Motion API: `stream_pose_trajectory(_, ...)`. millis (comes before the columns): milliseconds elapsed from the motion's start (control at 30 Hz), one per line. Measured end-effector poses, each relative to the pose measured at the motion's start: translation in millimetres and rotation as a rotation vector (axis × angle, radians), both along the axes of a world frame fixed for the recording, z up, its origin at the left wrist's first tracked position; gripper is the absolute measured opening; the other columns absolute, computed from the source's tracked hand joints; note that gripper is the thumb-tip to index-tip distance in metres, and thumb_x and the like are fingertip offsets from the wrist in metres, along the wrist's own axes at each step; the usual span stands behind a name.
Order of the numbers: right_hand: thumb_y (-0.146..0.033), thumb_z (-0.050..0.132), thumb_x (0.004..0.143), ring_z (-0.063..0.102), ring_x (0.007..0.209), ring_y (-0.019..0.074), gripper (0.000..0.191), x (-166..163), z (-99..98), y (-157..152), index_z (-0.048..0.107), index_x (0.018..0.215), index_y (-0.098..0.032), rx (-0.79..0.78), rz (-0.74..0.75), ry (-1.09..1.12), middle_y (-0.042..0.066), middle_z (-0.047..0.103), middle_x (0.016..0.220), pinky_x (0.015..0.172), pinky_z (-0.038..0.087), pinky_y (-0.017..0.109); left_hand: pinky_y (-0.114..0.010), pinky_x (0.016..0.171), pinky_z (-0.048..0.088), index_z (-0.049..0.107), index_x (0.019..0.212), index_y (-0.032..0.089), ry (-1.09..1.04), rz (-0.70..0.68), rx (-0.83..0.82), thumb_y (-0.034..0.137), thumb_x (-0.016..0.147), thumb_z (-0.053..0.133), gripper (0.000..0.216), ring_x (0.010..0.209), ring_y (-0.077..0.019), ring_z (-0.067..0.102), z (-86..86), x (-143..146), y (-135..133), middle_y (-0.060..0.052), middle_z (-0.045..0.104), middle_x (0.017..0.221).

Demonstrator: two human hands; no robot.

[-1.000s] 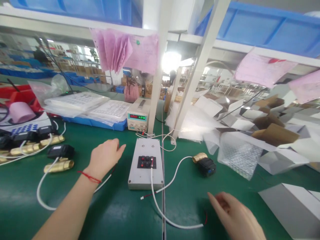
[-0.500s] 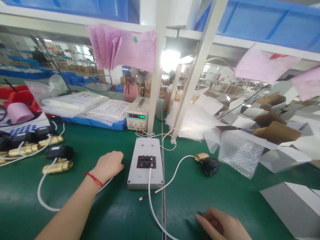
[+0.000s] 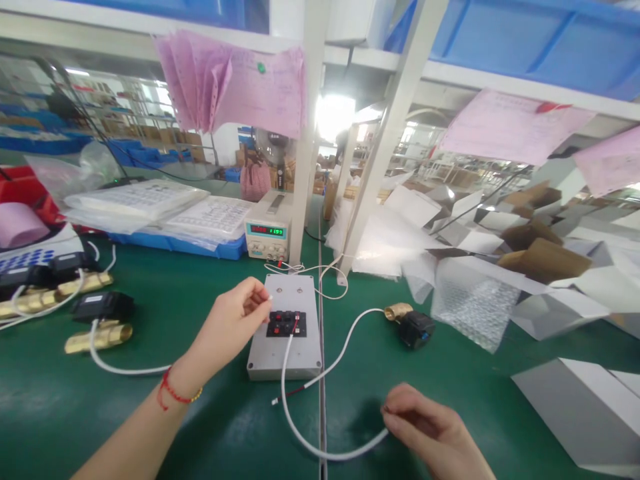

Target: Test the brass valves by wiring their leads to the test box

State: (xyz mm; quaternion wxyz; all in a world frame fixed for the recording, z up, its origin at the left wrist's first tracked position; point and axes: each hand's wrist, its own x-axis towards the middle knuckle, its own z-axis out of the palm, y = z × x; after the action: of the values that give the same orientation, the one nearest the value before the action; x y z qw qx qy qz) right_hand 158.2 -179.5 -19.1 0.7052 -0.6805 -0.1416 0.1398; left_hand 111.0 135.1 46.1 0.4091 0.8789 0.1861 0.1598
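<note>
A grey metal box carrying a black terminal block lies at mid-table. My left hand is closed in a pinch beside the block, a small white tip showing at its fingers. A white cable runs under that wrist from a brass valve with a black actuator. From the terminal block, a second white cable with red wire at its end loops to my right hand, whose fingers are closed on it. Another valve lies to the right; its cable's loose end rests before the box.
Behind the box stands a power supply with lit digits. More brass valves lie at far left, near a blue tray. White cartons and bubble wrap occupy the right. Shelf posts rise behind.
My left hand has moved up and right to the terminal block, drawing its cable along. The right hand has risen a little and moved left, with the looped cable now at its fingers.
</note>
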Motion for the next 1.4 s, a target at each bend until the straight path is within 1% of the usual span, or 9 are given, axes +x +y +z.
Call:
stream_pose_trajectory(67,-0.050,0.096,0.071,0.060,0.077,0.0226,0.028,11.5,9.1,17.6,0.083,0.072,-0.025,0.059,-0.017,0.017,0.006,0.068,0.079,0.069,0.049,0.027,-0.032,0.068,0.057,0.053,0.085,0.022,-0.006,-0.079,-0.153,0.054,0.077,0.053,0.033,0.068,-0.0187,0.069,1.6,-0.6,-15.1,0.000,0.065,0.073)
stream_pose_trajectory(167,-0.048,0.092,0.074,0.056,0.068,0.0197,0.027,30.5,18.2,47.5,0.085,0.078,-0.023,0.090,0.020,-0.026,0.006,0.068,0.073,0.061,0.045,0.026,-0.028,0.061,0.053,0.057,0.080,0.019,0.001,-0.159,-0.359,0.050,0.072,0.063,0.032,0.059,-0.0149,0.063,2.1,-1.7,-30.7,0.002,0.061,0.068)
stream_pose_trajectory(367,-0.037,0.085,0.076,0.052,0.062,0.0164,0.017,51.4,33.7,102.1,0.081,0.075,-0.020,0.125,0.158,-0.123,0.002,0.065,0.066,0.059,0.041,0.025,-0.025,0.054,0.048,0.062,0.078,0.017,-0.009,-0.231,-0.443,0.043,0.074,0.067,0.027,0.056,-0.0126,0.058,-2.7,-3.8,-39.6,0.003,0.061,0.066)
stream_pose_trajectory(533,-0.036,0.082,0.080,0.050,0.059,0.0143,0.020,47.6,24.9,114.1,0.075,0.075,-0.018,0.161,0.215,-0.087,0.000,0.061,0.065,0.056,0.039,0.023,-0.023,0.055,0.050,0.066,0.077,0.018,-0.055,-0.270,-0.311,0.036,0.081,0.064,0.019,0.059,-0.0131,0.060,-8.2,-5.2,-41.6,0.002,0.063,0.067)
stream_pose_trajectory(667,-0.036,0.083,0.083,0.049,0.058,0.0127,0.022,44.8,14.6,104.5,0.073,0.075,-0.018,0.200,0.211,-0.027,-0.001,0.059,0.065,0.055,0.038,0.020,-0.017,0.056,0.048,0.066,0.074,0.020,-0.123,-0.336,-0.163,0.023,0.084,0.062,0.011,0.058,-0.0091,0.061,-9.3,-10.1,-51.6,0.005,0.065,0.065)
stream_pose_trajectory(800,-0.035,0.088,0.081,0.048,0.057,0.0108,0.024,44.9,19.0,94.8,0.074,0.074,-0.018,0.291,0.210,0.059,-0.001,0.058,0.064,0.053,0.038,0.017,-0.009,0.055,0.044,0.064,0.072,0.021,-0.262,-0.419,-0.005,0.012,0.086,0.063,0.016,0.057,-0.0043,0.060,-7.7,-16.8,-63.6,0.009,0.064,0.064)
stream_pose_trajectory(1000,-0.041,0.095,0.079,0.042,0.043,0.0080,0.032,42.7,24.5,95.0,0.073,0.075,-0.018,0.370,0.267,0.198,-0.003,0.054,0.058,0.038,0.031,0.014,-0.010,0.064,0.048,0.065,0.086,0.021,-0.440,-0.352,0.273,0.013,0.097,0.057,0.016,0.064,-0.0051,0.065,-16.1,-12.9,-58.9,0.007,0.067,0.074)
stream_pose_trajectory(1200,-0.044,0.094,0.078,0.042,0.042,0.0078,0.036,39.4,19.6,96.6,0.072,0.074,-0.016,0.311,0.265,0.191,-0.003,0.053,0.056,0.038,0.030,0.014,-0.013,0.068,0.050,0.065,0.087,0.020,-0.461,-0.362,0.347,0.012,0.100,0.055,0.018,0.070,-0.0077,0.066,-18.8,-8.7,-55.8,0.003,0.066,0.079)
stream_pose_trajectory(1400,-0.043,0.092,0.078,0.041,0.044,0.0083,0.034,37.6,20.5,95.6,0.071,0.073,-0.017,0.289,0.251,0.171,-0.003,0.053,0.058,0.039,0.030,0.015,-0.014,0.072,0.050,0.065,0.092,0.021,-0.484,-0.361,0.354,0.007,0.096,0.060,0.015,0.074,-0.0076,0.066,-18.5,-9.5,-58.3,0.004,0.067,0.083)
